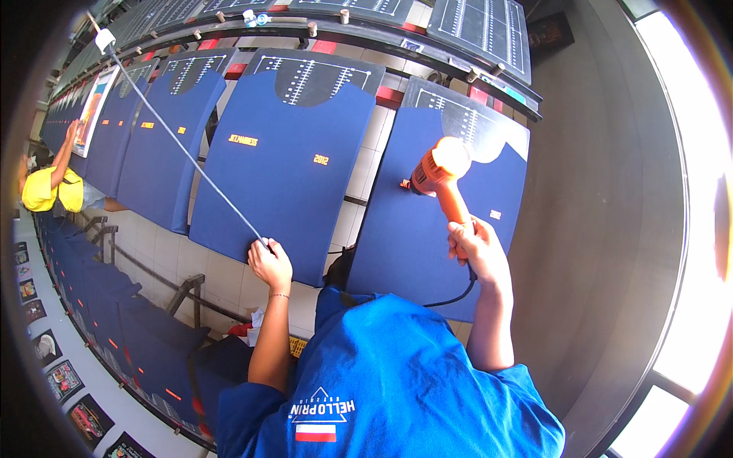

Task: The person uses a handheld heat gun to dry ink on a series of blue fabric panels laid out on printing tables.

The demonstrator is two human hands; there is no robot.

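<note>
Clasping an orange heat gun (441, 174) right of centre, the right hand (475, 244) holds it over a navy shirt (405, 248); the left hand (270, 265), left of centre, grips a thin rod (200, 168) slanting upper left.

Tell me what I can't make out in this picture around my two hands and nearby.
In the head view:
- Lower end of the rod: enclosed by your left hand.
- Part of the orange heat gun's handle: covered by your right hand.
- End of the black cord: hidden behind your blue work shirt.
- Grip of the person in yellow: too small, far left.
</note>
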